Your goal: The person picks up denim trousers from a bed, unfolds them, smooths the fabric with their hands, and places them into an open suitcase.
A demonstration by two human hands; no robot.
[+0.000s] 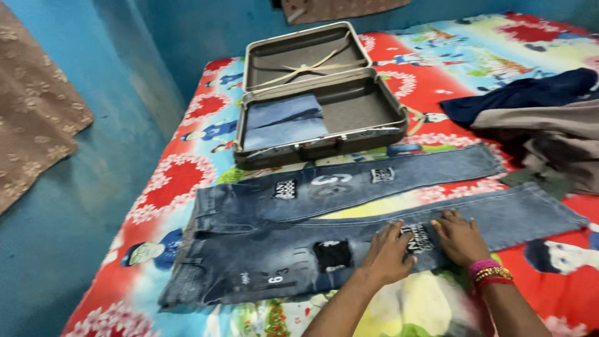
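Observation:
A pair of faded blue jeans (299, 218) with black and white patches lies spread flat across the bed, legs pointing right. My left hand (388, 254) rests palm down on the near leg, fingers apart, next to a patch. My right hand (459, 237), with bangles at the wrist, presses flat on the same leg just to the right. Neither hand grips anything.
An open grey-brown suitcase (374, 100) stands beyond the jeans, with folded blue denim (284, 122) in its left half. A heap of dark and grey clothes (543, 118) lies at the right. The colourful bedsheet (168, 181) meets a blue wall (87, 187) on the left.

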